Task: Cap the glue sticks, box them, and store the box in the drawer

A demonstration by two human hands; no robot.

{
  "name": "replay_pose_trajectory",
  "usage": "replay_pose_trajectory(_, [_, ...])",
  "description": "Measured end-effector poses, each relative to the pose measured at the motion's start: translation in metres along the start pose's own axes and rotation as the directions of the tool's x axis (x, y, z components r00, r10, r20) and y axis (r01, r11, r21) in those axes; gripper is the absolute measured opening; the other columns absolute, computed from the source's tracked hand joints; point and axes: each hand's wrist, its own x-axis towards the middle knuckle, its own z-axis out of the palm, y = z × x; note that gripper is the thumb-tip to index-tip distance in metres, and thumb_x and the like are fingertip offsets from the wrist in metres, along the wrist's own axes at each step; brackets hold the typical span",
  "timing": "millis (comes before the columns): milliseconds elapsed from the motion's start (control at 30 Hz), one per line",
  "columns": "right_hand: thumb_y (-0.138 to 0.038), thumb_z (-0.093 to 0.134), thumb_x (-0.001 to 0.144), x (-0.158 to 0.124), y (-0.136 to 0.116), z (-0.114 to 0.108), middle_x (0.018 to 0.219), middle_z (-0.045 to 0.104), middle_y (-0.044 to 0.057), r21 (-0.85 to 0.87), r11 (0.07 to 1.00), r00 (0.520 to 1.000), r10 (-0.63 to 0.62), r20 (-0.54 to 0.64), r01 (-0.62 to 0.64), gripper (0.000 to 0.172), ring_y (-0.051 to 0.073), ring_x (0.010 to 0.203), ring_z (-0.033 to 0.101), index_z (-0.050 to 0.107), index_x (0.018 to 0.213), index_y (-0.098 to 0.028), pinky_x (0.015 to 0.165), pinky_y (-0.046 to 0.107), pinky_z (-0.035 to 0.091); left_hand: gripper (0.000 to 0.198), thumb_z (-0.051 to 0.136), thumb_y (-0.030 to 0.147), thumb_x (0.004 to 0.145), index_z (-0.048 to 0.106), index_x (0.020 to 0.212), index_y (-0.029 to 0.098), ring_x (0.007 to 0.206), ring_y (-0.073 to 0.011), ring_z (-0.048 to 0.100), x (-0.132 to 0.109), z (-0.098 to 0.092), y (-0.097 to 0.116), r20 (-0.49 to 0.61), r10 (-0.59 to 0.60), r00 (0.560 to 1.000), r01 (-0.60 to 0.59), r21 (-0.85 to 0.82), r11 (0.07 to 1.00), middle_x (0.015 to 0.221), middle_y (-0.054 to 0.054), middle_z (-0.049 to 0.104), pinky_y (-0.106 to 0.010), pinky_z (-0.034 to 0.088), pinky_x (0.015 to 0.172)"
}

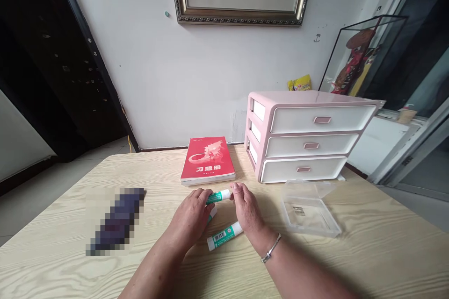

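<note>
My left hand [191, 217] and my right hand [247, 208] meet over the wooden table [368, 261], both pinching one green-and-white glue stick [219, 195] held level between their fingertips. A second glue stick [224, 236] lies flat on the table just below my right hand. Part of a third stick [212, 215] peeks out from under my left hand. A silver bracelet [271, 248] circles my right wrist.
A red book [207, 159] lies beyond the hands. A pink three-drawer organiser [305, 135] stands at the back right, drawers closed. An open clear plastic box [308, 208] sits right of my hands. A blurred dark object [117, 219] lies at left.
</note>
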Motion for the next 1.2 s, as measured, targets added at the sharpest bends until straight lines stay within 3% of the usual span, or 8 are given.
replay_pose_trajectory(100, [-0.055, 0.030, 0.100, -0.004, -0.004, -0.002, 0.066, 0.060, 0.000, 0.016, 1.000, 0.999, -0.019, 0.047, 0.018, 0.047, 0.017, 0.065, 0.057, 0.059, 0.084, -0.022, 0.065, 0.027, 0.042, 0.026, 0.049, 0.021, 0.094, 0.056, 0.119, 0.019, 0.103, -0.0253, 0.062, -0.008, -0.001, 0.011, 0.009, 0.057, 0.998, -0.057, 0.009, 0.998, 0.111, -0.010, 0.064, -0.036, 0.048, 0.088])
replay_pose_trajectory(333, [-0.037, 0.038, 0.096, -0.009, -0.013, -0.004, 0.068, 0.059, -0.001, 0.107, 0.994, 0.999, 0.000, 0.040, -0.004, 0.030, 0.016, 0.066, 0.052, 0.051, 0.073, -0.023, 0.063, 0.026, 0.039, 0.023, 0.045, 0.033, 0.098, 0.057, 0.114, 0.021, 0.092, -0.0247, 0.063, -0.017, -0.001, 0.032, 0.034, 0.079, 0.996, -0.078, -0.025, 0.997, 0.102, -0.008, 0.067, -0.033, 0.045, 0.078])
replay_pose_trajectory(467, [-0.030, 0.041, 0.090, -0.009, -0.018, -0.008, 0.073, 0.061, 0.000, 0.158, 0.987, 1.000, -0.016, 0.016, 0.014, 0.021, 0.015, 0.065, 0.053, 0.058, 0.082, -0.021, 0.062, 0.025, 0.041, 0.028, 0.039, 0.041, 0.100, 0.059, 0.104, 0.022, 0.077, -0.0201, 0.061, -0.020, -0.007, 0.035, 0.113, 0.071, 0.991, -0.043, -0.237, 0.971, 0.086, -0.004, 0.067, -0.028, 0.040, 0.068])
replay_pose_trajectory(567, [-0.027, 0.040, 0.087, -0.011, -0.023, -0.010, 0.064, 0.056, -0.002, 0.178, 0.984, 0.999, -0.034, 0.036, 0.027, 0.023, 0.014, 0.056, 0.048, 0.062, 0.087, -0.019, 0.056, 0.024, 0.039, 0.036, 0.038, 0.048, 0.099, 0.061, 0.096, 0.020, 0.071, -0.0165, 0.056, -0.021, -0.014, 0.035, 0.169, 0.074, 0.983, 0.006, -0.431, 0.903, 0.079, -0.001, 0.063, -0.025, 0.038, 0.065])
replay_pose_trajectory(700, [-0.021, 0.039, 0.085, -0.015, -0.028, -0.014, 0.055, 0.047, -0.005, 0.168, 0.982, 0.995, -0.092, 0.046, 0.083, 0.025, 0.012, 0.051, 0.042, 0.064, 0.086, -0.018, 0.050, 0.023, 0.034, 0.045, 0.043, 0.058, 0.094, 0.059, 0.083, 0.017, 0.063, -0.0119, 0.046, -0.021, -0.019, 0.033, 0.255, 0.038, 0.966, 0.140, -0.644, 0.752, 0.070, 0.001, 0.053, -0.023, 0.036, 0.058])
replay_pose_trajectory(833, [-0.020, 0.038, 0.087, -0.020, -0.033, -0.017, 0.054, 0.049, -0.006, 0.171, 0.971, 0.983, -0.178, 0.042, 0.168, 0.025, 0.011, 0.048, 0.044, 0.062, 0.085, -0.019, 0.050, 0.021, 0.036, 0.045, 0.052, 0.065, 0.087, 0.051, 0.083, 0.019, 0.044, -0.0063, 0.017, -0.021, -0.016, 0.031, 0.489, 0.002, 0.872, 0.443, -0.792, 0.421, 0.052, 0.010, 0.029, -0.020, 0.015, 0.038])
replay_pose_trajectory(933, [-0.019, 0.036, 0.088, -0.024, -0.038, -0.020, 0.051, 0.049, -0.006, 0.191, 0.961, 0.975, -0.214, 0.065, 0.198, 0.026, 0.011, 0.045, 0.048, 0.061, 0.087, -0.020, 0.048, 0.020, 0.037, 0.044, 0.059, 0.063, 0.083, 0.049, 0.085, 0.021, 0.043, -0.0055, 0.010, -0.023, -0.015, 0.030, 0.554, 0.023, 0.832, 0.536, -0.815, 0.220, 0.050, 0.012, 0.026, -0.018, 0.009, 0.035])
replay_pose_trajectory(1200, [-0.022, 0.037, 0.092, -0.034, -0.045, -0.034, 0.058, 0.057, -0.003, 0.118, 0.926, 0.926, -0.368, 0.084, 0.358, 0.023, 0.012, 0.050, 0.053, 0.059, 0.090, -0.022, 0.052, 0.021, 0.041, 0.043, 0.066, 0.060, 0.080, 0.049, 0.078, 0.020, 0.040, -0.0034, 0.009, -0.028, -0.021, 0.031, 0.595, 0.080, 0.800, 0.592, -0.804, 0.065, 0.047, 0.011, 0.029, -0.015, 0.010, 0.031])
